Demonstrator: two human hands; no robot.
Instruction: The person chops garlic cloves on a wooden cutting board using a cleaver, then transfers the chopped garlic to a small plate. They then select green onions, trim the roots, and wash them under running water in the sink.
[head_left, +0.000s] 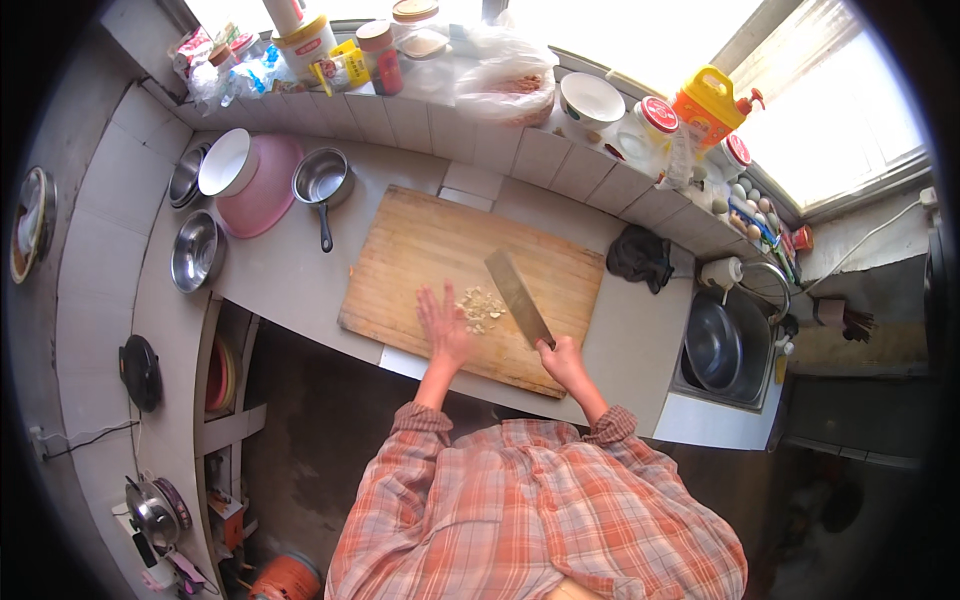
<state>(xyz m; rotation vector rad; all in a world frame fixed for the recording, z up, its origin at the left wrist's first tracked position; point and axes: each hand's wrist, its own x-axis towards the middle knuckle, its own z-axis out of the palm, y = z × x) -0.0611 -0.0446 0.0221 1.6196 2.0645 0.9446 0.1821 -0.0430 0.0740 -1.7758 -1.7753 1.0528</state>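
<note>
A wooden cutting board lies on the counter in front of me. Chopped pale pieces, possibly garlic, form a small heap near its middle. My left hand is just left of the heap, fingers spread and pointing away from me, with nothing held; whether it touches the board or the pieces is unclear. My right hand grips the handle of a cleaver at the board's right front. The broad blade slants up and left over the board, to the right of the heap.
Left of the board are a small saucepan, a pink plastic basin, a white bowl and a steel bowl. A black plastic bag and a sink holding a basin are to the right. Jars and bowls line the windowsill.
</note>
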